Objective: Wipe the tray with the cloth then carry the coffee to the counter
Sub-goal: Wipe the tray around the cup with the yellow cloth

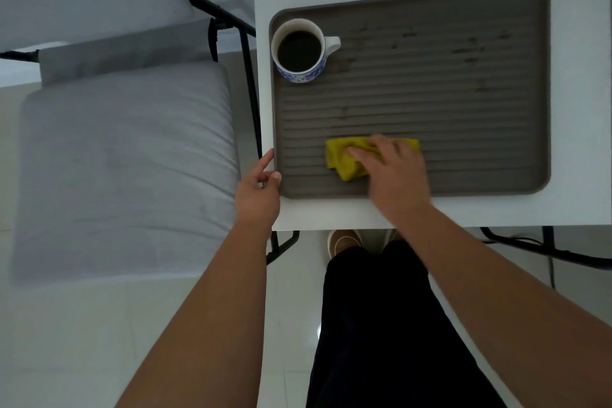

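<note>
A grey ribbed tray (463, 129) lies on a white table, with brown stains across its middle and far right. A white cup with a blue pattern, full of dark coffee (299, 50), stands in the tray's far left corner, handle pointing right. My right hand (394, 172) presses a crumpled yellow cloth (344, 159) flat on the tray near its front edge. My left hand (260, 189) rests at the tray's front left corner, thumb and fingers pinching the table edge and tray rim.
The white table (430, 212) ends just in front of the tray. A grey cushioned chair (126, 169) with a black metal frame stands close on the left. My dark trousers and a shoe show below the table edge over a pale tiled floor.
</note>
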### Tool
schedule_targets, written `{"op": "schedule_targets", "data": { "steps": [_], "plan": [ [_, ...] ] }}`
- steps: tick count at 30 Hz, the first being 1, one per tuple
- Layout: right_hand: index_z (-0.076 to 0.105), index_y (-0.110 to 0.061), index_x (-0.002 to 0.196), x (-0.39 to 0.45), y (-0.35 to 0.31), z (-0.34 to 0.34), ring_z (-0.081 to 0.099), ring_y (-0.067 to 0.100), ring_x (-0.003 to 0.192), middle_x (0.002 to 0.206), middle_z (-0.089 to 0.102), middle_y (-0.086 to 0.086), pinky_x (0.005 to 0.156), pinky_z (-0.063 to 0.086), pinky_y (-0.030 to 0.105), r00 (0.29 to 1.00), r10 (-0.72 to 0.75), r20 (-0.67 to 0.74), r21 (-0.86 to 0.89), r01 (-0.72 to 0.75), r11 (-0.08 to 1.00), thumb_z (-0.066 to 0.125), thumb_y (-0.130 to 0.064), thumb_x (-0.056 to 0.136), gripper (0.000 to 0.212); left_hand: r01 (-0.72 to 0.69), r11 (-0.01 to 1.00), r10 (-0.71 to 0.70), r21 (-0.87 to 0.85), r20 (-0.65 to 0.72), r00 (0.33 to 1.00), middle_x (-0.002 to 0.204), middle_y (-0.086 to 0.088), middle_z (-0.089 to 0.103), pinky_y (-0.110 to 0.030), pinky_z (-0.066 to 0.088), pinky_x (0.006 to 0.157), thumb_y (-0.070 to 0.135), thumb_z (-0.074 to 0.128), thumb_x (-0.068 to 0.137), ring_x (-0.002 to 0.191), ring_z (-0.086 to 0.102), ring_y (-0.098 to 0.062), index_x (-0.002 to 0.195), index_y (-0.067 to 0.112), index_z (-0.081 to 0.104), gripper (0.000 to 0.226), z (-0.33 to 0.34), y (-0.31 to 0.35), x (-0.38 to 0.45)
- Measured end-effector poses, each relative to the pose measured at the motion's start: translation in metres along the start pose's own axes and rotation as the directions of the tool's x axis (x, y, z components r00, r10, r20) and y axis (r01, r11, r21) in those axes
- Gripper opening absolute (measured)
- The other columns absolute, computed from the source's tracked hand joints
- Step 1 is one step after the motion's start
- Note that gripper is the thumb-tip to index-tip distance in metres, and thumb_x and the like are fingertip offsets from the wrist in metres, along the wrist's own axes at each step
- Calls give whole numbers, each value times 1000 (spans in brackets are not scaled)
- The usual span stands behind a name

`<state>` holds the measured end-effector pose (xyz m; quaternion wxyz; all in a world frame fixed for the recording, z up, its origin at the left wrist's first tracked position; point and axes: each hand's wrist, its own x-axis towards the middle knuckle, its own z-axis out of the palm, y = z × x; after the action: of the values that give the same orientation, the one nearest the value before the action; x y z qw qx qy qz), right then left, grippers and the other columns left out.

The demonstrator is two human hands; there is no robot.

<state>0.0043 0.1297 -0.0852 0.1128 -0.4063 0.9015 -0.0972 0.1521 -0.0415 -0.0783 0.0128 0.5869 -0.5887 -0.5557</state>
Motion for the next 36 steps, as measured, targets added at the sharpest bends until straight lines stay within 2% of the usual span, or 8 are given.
{"op": "schedule_targets", "data": {
  "steps": [8,12,16,20,22,26,31,36],
  "plan": [
    [68,-17,113,-54,123,-21,52,45,93,115,60,22,79,46,47,938,263,-226,11,-267,964,46,-3,75,46,37,992,-30,-119,58,998,82,8,57,-36,57,85,7,52,97,103,67,-23,133,36,55,46,1,-2,5],
    [70,-22,107,-45,61,-3,55,39,90,111,63,18,77,46,44,964,142,-224,32,-139,990,51,-1,66,49,52,986,-41,-156,77,996,96,0,58,-32,56,84,7,51,98,107,65,-23,134,34,55,46,-1,-2,5],
    [68,-25,111,-14,-32,12,59,38,93,116,63,15,75,47,43,1000,14,5,79,-14,997,65,-1,58,59,31,990,-24,-140,53,998,92,2,57,-34,56,87,7,50,98,105,65,-23,135,33,54,45,1,-2,2],
    [53,-23,129,21,-74,2,46,36,117,139,45,12,92,39,46,993,-51,106,50,46,998,65,-14,76,55,-33,997,36,-64,34,999,77,7,56,-31,53,80,9,49,99,79,55,-17,137,32,52,45,2,-5,0],
    [51,-23,130,27,-57,-3,42,36,120,142,41,11,95,36,46,985,-42,169,34,37,999,62,-12,79,54,-46,998,47,-39,31,998,75,7,55,-28,50,75,10,49,99,75,52,-13,138,32,51,45,3,-5,1],
    [71,-21,102,7,16,-10,59,40,90,114,63,16,73,48,44,998,64,0,33,-64,997,62,-4,61,45,-48,999,48,-23,7,999,80,9,57,-27,50,71,11,52,98,72,54,-9,136,34,52,45,5,-4,0],
    [71,-14,101,-31,111,-32,54,44,88,110,61,22,72,48,46,951,281,-131,16,-282,959,60,6,65,42,-36,998,36,-42,-4,999,65,23,61,-27,50,68,9,51,98,66,52,-7,136,32,53,45,6,-6,-1],
    [69,-6,102,-30,92,-27,53,45,90,112,57,27,76,45,46,920,369,-133,28,-369,929,52,-5,70,36,-44,998,45,-38,18,999,84,10,61,-27,49,75,9,50,99,72,54,-7,139,32,50,46,5,-6,-1]
  ]
}}
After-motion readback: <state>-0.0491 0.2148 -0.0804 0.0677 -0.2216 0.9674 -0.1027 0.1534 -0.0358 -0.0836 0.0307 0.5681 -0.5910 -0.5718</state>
